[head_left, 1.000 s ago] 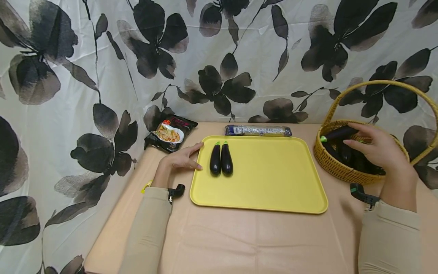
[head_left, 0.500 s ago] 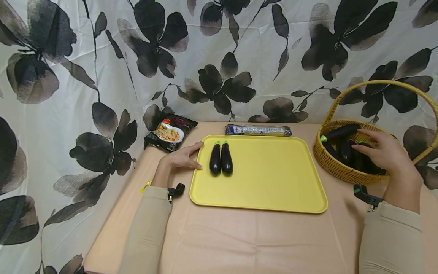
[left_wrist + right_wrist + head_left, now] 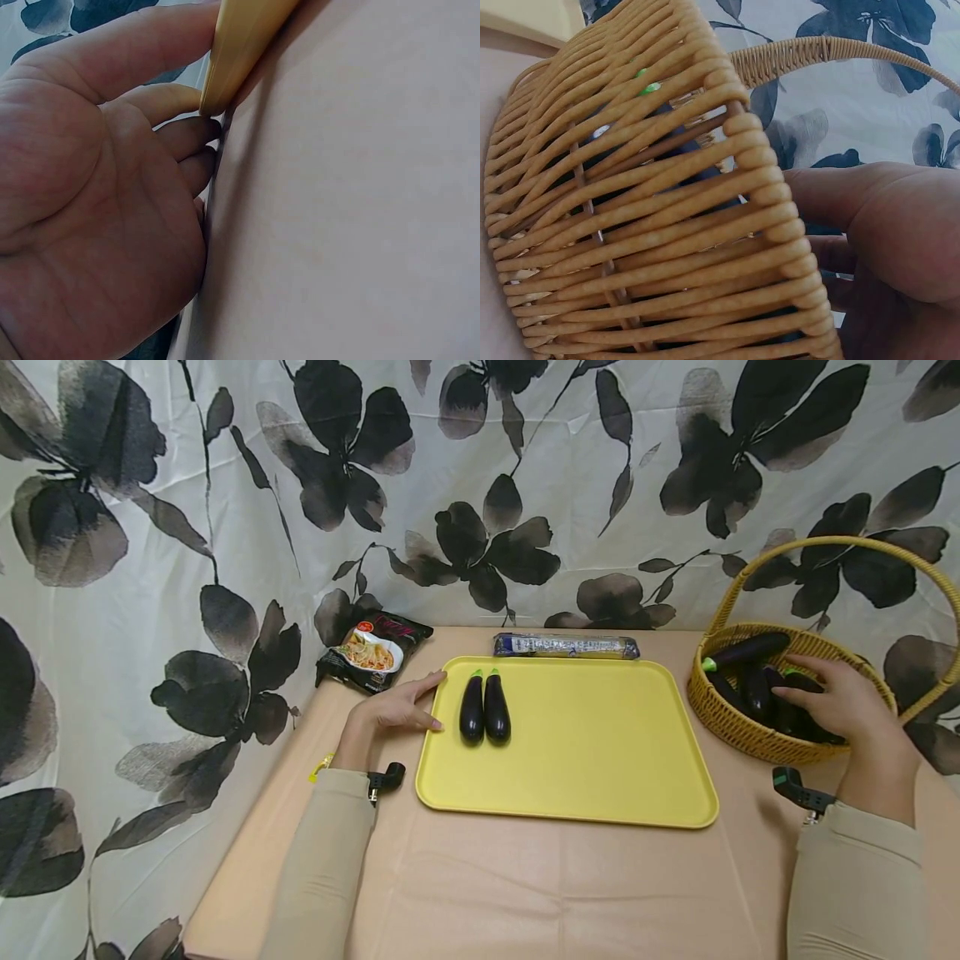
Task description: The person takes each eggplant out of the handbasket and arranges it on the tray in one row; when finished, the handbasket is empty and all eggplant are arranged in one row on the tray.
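The left hand [image 3: 397, 706] rests at the left rim of a yellow tray [image 3: 585, 743], thumb and forefinger spread along its edge. In the left wrist view, that hand's thumb and forefinger touch the tray edge [image 3: 244, 45], with the other fingers low by the table. Two dark eggplants [image 3: 472, 710] lie side by side on the tray's left part. At the right, the right hand [image 3: 851, 702] reaches into a wicker basket [image 3: 738, 739] of several eggplants, thumb and fingers apart around a green-stemmed one. One eggplant [image 3: 750, 650] leans across the others at the basket's back left.
A black noodle packet [image 3: 372, 652] lies behind the left hand. Behind the tray is a long blue-and-silver packet [image 3: 566, 646]. The basket's tall handle [image 3: 836, 541] arches over it. A floral cloth [image 3: 465, 485] hangs behind the table.
The right hand has let go of the eggplant at the basket's back left, drawn back to the right, then lowered toward the eggplants beside it. The left hand and tray stay still.
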{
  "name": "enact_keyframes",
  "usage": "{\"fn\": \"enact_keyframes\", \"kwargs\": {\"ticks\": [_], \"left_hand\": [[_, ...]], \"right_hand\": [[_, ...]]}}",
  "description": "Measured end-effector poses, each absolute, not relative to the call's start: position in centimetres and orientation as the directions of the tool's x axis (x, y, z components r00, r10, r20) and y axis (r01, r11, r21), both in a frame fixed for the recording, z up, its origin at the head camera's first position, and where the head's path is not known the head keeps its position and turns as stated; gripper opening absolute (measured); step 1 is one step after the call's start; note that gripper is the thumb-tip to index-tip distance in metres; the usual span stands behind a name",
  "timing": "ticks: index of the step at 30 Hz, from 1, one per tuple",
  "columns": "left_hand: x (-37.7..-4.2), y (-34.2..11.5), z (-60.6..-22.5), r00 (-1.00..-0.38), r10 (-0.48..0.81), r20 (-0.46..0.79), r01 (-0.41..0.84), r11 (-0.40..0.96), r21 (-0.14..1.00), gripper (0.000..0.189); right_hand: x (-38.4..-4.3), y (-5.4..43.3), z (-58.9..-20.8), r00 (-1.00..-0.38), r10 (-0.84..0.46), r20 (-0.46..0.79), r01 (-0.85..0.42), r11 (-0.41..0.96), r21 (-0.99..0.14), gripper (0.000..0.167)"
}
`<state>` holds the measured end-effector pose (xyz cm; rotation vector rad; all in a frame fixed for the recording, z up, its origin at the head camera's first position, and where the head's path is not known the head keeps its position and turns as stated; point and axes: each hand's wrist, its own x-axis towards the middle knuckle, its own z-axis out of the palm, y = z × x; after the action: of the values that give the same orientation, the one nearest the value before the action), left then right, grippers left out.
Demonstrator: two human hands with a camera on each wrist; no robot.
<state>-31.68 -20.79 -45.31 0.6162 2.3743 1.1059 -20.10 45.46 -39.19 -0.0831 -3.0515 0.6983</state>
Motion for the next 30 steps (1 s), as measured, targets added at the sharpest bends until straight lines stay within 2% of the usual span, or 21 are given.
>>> {"fn": "enact_keyframes", "kwargs": {"ticks": [9,17,21,30], "left_hand": [[-31.58,-20.63,-45.17,-0.804,0.557,-0.211,0.194,0.579,0.792,0.114],[-31.68,-20.71,-45.25,-0.811,0.543,-0.218,0.179,0.585,0.791,0.114],[-31.73,-20.72,-45.33,-0.809,0.546,-0.219,0.181,0.586,0.79,0.113],[-31.64,-20.6,-45.09,-0.811,0.541,-0.223,0.187,0.601,0.777,0.115]], "right_hand": [[-19.91,46.13,-39.4,-0.998,0.058,0.018,0.044,0.892,-0.449,0.067],[-19.77,46.12,-39.26,-0.999,0.049,-0.022,0.054,0.885,-0.463,0.075],[-19.81,45.94,-39.25,-0.998,0.04,-0.047,0.057,0.878,-0.475,0.072],[-20.06,46.0,-39.23,-0.997,0.01,-0.073,0.038,0.916,-0.4,0.064]]}}
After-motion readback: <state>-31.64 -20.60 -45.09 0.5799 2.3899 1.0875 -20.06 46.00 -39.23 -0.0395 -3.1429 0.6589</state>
